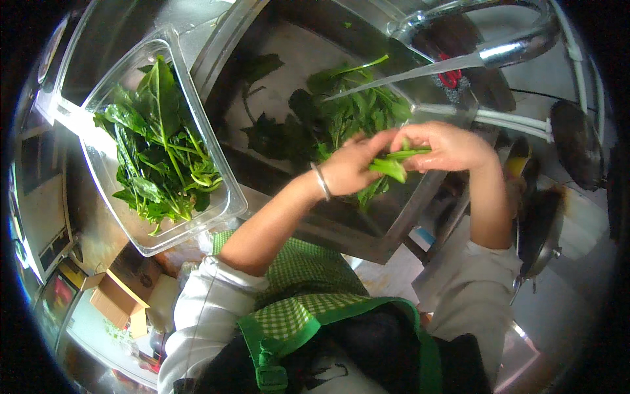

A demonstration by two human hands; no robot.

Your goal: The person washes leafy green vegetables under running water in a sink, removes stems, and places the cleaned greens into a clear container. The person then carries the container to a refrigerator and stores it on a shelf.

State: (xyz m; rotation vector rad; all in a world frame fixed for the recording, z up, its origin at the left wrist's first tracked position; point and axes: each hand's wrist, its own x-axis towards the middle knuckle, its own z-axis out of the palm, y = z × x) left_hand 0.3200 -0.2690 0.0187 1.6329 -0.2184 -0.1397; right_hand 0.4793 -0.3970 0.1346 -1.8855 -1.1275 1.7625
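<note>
My left hand (pixel 352 167), with a silver bangle at the wrist, is closed around green leafy stems (pixel 391 167) above a metal sink. Close against it, my right hand (pixel 440 147) pinches the ends of the same stems between thumb and fingers. More leafy greens (pixel 364 108) lie in the sink basin (pixel 295 44), some of them dark in the water. To the left, a clear plastic container (pixel 231 197) holds a heap of wet leafy greens (pixel 157 143) with long stalks.
A metal faucet (pixel 521 44) at the upper right pours a water stream (pixel 408 76) into the sink. Behind the rim sit a steel wool scrubber (pixel 450 88) and a red item. Pans (pixel 541 231) stand at the right. An open cardboard box (pixel 118 295) is at the lower left.
</note>
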